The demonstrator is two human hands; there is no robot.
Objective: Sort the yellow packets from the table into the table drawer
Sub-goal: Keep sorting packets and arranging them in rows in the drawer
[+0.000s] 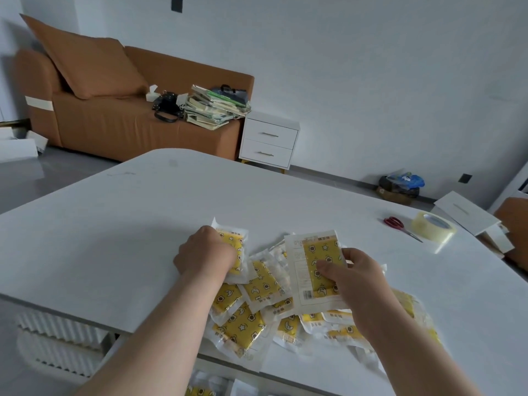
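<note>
**Yellow packets in both hands over a white table**

Thumb and curled fingers of the right hand (354, 278) pinch a raised packet (317, 261) by its lower right edge, thumb laid across the yellow star-and-moon print; the packet stands tilted above the heap, barcode at its lower left. The left hand (205, 252), knuckles up and fingers curled under and mostly hidden, holds a second packet (238, 247) at the heap's far left; whether that packet is lifted or flat on the table cannot be told.

Between and below both wrists the heap (243, 324) of clear-wrapped yellow packets sprawls over the table (143, 224), overlapping, some hanging past its near edge. Beneath that edge the drawer (113, 350) stands open, with a few packets (200, 391) lying inside at the bottom of view.

Red-handled scissors (395, 223) and a roll of clear tape (433, 225) lie just beside each other at the right, well apart from the heap. Behind, a brown sofa (114, 124) carries a stack of books (214, 107); a white nightstand (268, 141) sits beside it.
</note>
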